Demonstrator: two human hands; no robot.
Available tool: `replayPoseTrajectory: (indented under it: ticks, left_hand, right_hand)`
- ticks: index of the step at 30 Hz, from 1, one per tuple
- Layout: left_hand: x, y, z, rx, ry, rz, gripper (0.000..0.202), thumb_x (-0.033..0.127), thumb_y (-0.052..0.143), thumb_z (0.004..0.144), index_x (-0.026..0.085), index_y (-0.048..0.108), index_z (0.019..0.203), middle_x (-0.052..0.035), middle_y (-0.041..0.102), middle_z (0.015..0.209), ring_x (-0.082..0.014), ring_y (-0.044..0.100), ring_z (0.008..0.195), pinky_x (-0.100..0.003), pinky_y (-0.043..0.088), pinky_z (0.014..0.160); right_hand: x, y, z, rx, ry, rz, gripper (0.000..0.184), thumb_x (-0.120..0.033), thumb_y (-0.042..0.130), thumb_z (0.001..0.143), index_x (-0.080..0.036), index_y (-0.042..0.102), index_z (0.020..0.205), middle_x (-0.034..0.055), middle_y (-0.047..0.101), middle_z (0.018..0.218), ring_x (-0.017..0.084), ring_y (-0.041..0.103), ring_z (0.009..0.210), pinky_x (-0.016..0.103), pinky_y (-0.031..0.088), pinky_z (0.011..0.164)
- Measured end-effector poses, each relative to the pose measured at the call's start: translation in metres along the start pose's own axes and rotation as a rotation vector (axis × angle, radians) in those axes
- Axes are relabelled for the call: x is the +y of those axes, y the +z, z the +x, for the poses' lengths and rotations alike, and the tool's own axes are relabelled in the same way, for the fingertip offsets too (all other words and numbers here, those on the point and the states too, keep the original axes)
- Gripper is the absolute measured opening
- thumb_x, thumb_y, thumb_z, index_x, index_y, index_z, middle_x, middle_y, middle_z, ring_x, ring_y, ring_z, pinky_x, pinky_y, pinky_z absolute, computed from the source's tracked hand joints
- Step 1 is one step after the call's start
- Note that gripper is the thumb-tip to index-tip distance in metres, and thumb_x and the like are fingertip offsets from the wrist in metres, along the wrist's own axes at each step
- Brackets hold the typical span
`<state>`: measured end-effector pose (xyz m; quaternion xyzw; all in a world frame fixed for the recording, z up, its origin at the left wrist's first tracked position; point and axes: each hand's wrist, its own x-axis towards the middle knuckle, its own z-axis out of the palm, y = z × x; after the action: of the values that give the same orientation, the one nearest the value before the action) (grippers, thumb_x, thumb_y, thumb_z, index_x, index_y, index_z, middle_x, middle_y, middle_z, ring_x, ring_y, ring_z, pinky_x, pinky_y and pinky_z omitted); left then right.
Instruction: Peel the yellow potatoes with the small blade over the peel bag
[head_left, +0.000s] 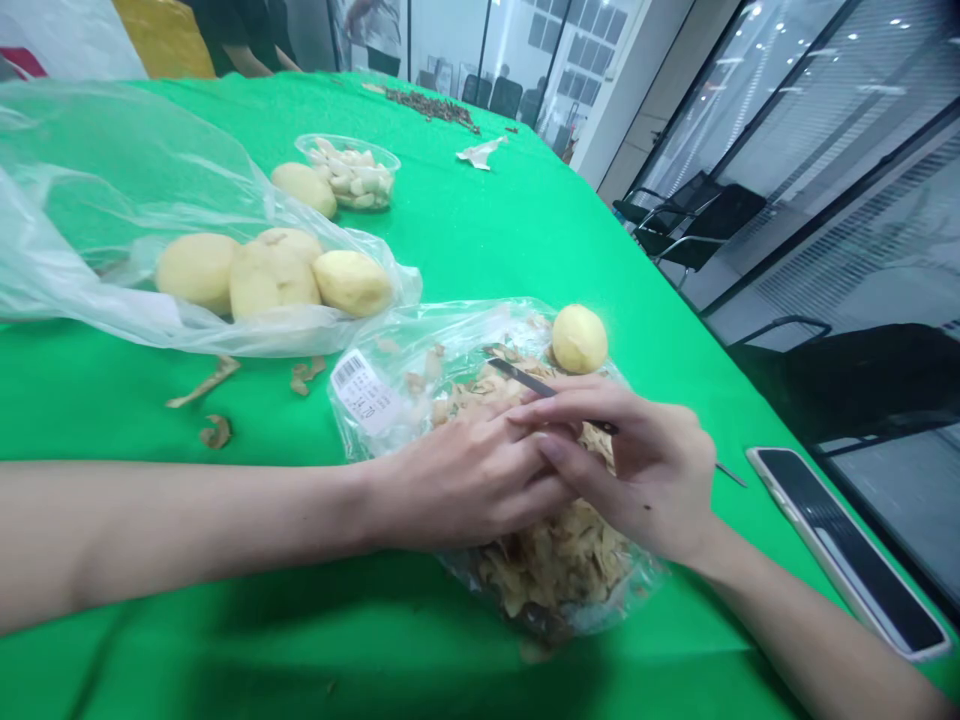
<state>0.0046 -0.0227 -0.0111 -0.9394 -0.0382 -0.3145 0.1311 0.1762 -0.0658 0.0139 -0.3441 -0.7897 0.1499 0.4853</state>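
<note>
My left hand (465, 480) lies across a clear plastic bag (390, 345) full of pale brown peelings (555, 570), its fingers touching my right hand. Nothing shows in it, though its palm is hidden. My right hand (637, 470) grips a slim dark metal peeler (536, 380), whose tip points over the peelings. Just beyond my hands, a peeled yellow potato (579, 339) rests against the bag. Several more peeled potatoes (274, 275) lie in a second plastic bag (112, 230) to the left.
A phone (847, 550) lies on the green tablecloth (480, 250) right of my hands. Loose peel scraps (214, 385) lie left of the bag. Farther back stand a plastic bowl of pale cloves (349, 172) and a dark pile of peelings (431, 107). Black chairs (690, 220) stand beyond the table edge.
</note>
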Motion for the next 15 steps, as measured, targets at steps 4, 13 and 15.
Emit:
replayPoseTrajectory:
  ticks: [4, 13, 15]
  left_hand:
    - [-0.0002, 0.0007, 0.0000, -0.008, -0.002, 0.001, 0.029, 0.010, 0.031, 0.096, 0.016, 0.059, 0.089, -0.0092, 0.067, 0.078, -0.0233, 0.064, 0.071, -0.037, 0.055, 0.064]
    - [-0.0002, 0.0014, 0.0002, 0.022, -0.001, -0.016, 0.028, 0.009, 0.031, 0.096, 0.015, 0.057, 0.085, -0.0094, 0.067, 0.078, -0.0225, 0.063, 0.072, -0.037, 0.054, 0.067]
    - [0.0001, 0.0016, -0.0002, 0.038, -0.001, -0.020, 0.029, 0.009, 0.031, 0.096, 0.015, 0.057, 0.085, -0.0100, 0.067, 0.079, -0.0222, 0.063, 0.074, -0.037, 0.054, 0.070]
  right_hand:
    - [-0.0004, -0.0002, 0.0007, -0.002, 0.007, -0.004, 0.024, -0.010, 0.066, 0.083, -0.024, 0.068, 0.102, 0.0035, 0.077, 0.095, 0.022, 0.072, 0.097, 0.040, 0.060, 0.087]
    - [0.0016, -0.0003, -0.0023, 0.005, 0.006, -0.017, 0.032, -0.010, 0.067, 0.082, -0.028, 0.067, 0.109, 0.0033, 0.076, 0.100, 0.023, 0.071, 0.100, 0.042, 0.060, 0.088]
    - [0.0020, -0.0007, -0.0033, 0.006, 0.023, -0.007, 0.036, -0.009, 0.068, 0.080, -0.028, 0.067, 0.111, 0.0043, 0.076, 0.104, 0.024, 0.070, 0.102, 0.042, 0.059, 0.091]
